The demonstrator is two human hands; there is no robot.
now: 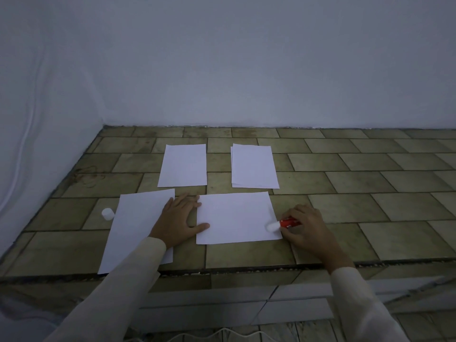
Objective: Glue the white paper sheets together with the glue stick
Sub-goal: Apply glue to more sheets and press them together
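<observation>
The right hand pinches the red glue stick, its axis pointing left onto the flat white paper sheet's right edge; the spread left hand pins the sheet's left edge.

Illumination is dim, even and bluish, without glare. Faint soft shadows lie under the left hand and right hand. Below both hands, the counter edge bows from wide-angle distortion. Overall detail is slightly soft.

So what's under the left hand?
Brown tiled counter, plus the edge of the middle white paper sheet under the thumb of the left hand. The palm hides the rest.
</observation>
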